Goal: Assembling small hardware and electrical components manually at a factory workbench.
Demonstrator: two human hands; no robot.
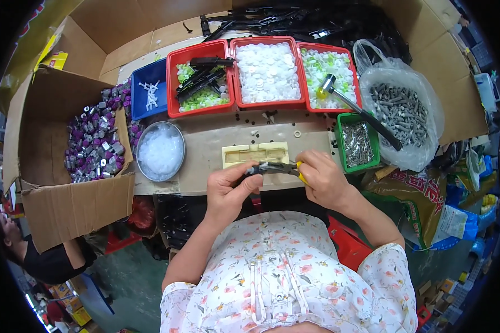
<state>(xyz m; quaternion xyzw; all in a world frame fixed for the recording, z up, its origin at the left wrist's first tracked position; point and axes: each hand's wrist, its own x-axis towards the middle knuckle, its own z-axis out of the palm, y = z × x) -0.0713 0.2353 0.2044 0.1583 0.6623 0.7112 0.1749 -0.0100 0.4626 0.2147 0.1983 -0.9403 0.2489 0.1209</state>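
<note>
My left hand (228, 191) is closed around a small dark part (248, 173), pinched between thumb and fingers. My right hand (328, 178) grips a yellow-handled tool that looks like pliers (301, 172). Its dark metal end points left and meets the part near my left fingertips; the exact contact is too small to make out. Just beyond both hands, a cream-coloured block with hollowed slots (255, 153) lies on the covered bench (205, 147). My fingers overlap its near edge in the picture.
Red bins (268, 103) of white and green pieces line the back. A blue bin (141, 114), silver bowl (140, 175) and carton of metal parts (50, 191) stand left. To the right are a hammer (372, 121), green tray of pins (341, 152) and bag of grey screws (428, 150).
</note>
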